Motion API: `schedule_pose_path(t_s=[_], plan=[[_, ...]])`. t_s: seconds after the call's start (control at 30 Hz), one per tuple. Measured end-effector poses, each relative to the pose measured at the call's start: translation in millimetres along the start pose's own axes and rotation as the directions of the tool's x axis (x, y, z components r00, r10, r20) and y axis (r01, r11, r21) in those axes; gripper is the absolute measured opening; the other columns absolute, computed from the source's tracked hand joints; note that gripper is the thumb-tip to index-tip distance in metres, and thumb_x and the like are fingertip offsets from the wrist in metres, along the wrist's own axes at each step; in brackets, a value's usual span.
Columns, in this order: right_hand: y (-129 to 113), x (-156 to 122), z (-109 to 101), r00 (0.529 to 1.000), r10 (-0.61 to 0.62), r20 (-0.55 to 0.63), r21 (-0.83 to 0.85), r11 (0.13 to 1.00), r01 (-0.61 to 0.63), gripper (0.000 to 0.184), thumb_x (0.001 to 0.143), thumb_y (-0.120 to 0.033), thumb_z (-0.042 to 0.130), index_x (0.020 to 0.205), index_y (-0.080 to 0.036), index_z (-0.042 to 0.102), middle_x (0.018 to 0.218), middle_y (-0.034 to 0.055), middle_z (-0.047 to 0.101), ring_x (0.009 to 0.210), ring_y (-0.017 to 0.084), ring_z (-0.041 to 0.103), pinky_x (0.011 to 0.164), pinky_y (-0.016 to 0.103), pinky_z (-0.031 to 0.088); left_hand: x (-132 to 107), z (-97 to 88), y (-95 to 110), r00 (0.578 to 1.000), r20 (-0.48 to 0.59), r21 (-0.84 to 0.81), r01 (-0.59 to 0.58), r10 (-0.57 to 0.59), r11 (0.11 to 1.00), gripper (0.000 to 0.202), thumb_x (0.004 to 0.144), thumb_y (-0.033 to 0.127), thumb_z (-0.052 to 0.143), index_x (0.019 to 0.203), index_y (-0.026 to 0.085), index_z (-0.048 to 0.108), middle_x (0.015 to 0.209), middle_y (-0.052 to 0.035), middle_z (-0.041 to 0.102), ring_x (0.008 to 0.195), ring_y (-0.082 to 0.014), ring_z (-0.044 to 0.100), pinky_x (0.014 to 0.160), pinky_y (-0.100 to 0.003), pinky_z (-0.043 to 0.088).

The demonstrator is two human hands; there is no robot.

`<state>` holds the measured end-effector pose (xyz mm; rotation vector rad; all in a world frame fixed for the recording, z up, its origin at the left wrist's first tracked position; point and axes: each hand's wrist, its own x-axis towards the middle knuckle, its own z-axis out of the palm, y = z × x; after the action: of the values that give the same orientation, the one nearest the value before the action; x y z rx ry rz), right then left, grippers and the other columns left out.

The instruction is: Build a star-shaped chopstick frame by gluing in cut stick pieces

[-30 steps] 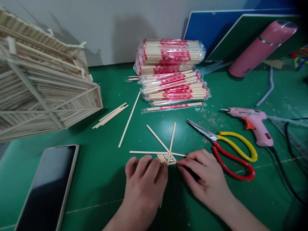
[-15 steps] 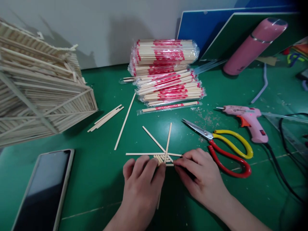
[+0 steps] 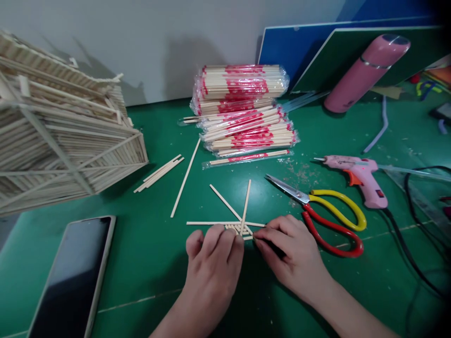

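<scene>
Several thin wooden chopsticks (image 3: 225, 203) lie crossed in a small frame on the green table, with short pieces (image 3: 232, 227) side by side in its middle. My left hand (image 3: 214, 267) is closed over the near side of this frame, fingers curled down on the sticks. At the frame's right end, my right hand (image 3: 292, 249) pinches the tips of the sticks between thumb and fingers. One upright-slanting stick (image 3: 246, 204) stands out between the two hands. My left fingers hide the frame's near left part.
Scissors (image 3: 299, 195) and a pink glue gun (image 3: 355, 166) lie to the right. Wrapped chopstick packs (image 3: 246, 117) pile up behind. A stick-built model (image 3: 73, 145) and a phone (image 3: 73, 277) are at left. A pink flask (image 3: 366, 75) stands at the back.
The view has shifted slightly, so the surroundings appear a little displaced. A stick end seen below my left hand is out of sight now. Both hands keep their places on the frame.
</scene>
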<state>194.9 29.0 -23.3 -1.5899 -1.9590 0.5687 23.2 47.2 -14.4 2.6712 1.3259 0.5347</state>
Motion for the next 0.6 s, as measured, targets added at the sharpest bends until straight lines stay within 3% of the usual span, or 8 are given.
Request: schedule_pose_path(t_s=[0.3, 0.4, 0.6], plan=[[1, 0, -1, 0.999, 0.010, -0.044, 0.046, 0.999, -0.008, 0.015, 0.078, -0.022, 0.052, 0.086, -0.022, 0.065, 0.075, 0.0027, 0.056, 0.069, 0.015, 0.049, 0.061, 0.029, 0.037, 4, -6.3, 2, 0.999, 0.016, 0.065, -0.036, 0.035, 0.997, 0.030, 0.087, 0.011, 0.028, 0.086, 0.017, 0.057, 0.082, -0.0035, 0.061, 0.085, -0.0196, 0.046, 0.076, -0.039, 0.025], [1, 0, -1, 0.999, 0.025, -0.049, 0.062, 0.998, -0.022, 0.015, 0.078, -0.022, 0.051, 0.085, -0.021, 0.064, 0.074, 0.0028, 0.056, 0.070, 0.015, 0.050, 0.061, 0.029, 0.038, 7, -7.5, 1, 0.997, 0.074, 0.052, -0.042, 0.038, 0.998, 0.026, 0.084, 0.010, 0.033, 0.086, 0.017, 0.057, 0.081, -0.0031, 0.061, 0.081, -0.0195, 0.046, 0.074, -0.039, 0.024], [0, 0, -2, 0.997, 0.044, -0.060, 0.092, 0.995, -0.038, 0.016, 0.079, -0.021, 0.050, 0.086, -0.021, 0.065, 0.075, 0.0032, 0.056, 0.070, 0.015, 0.051, 0.061, 0.029, 0.039, 13, -8.3, -4, 0.998, 0.059, 0.006, -0.025, 0.024, 1.000, 0.022, 0.083, 0.012, 0.037, 0.083, 0.019, 0.059, 0.074, -0.0011, 0.061, 0.078, -0.0186, 0.046, 0.075, -0.039, 0.024]])
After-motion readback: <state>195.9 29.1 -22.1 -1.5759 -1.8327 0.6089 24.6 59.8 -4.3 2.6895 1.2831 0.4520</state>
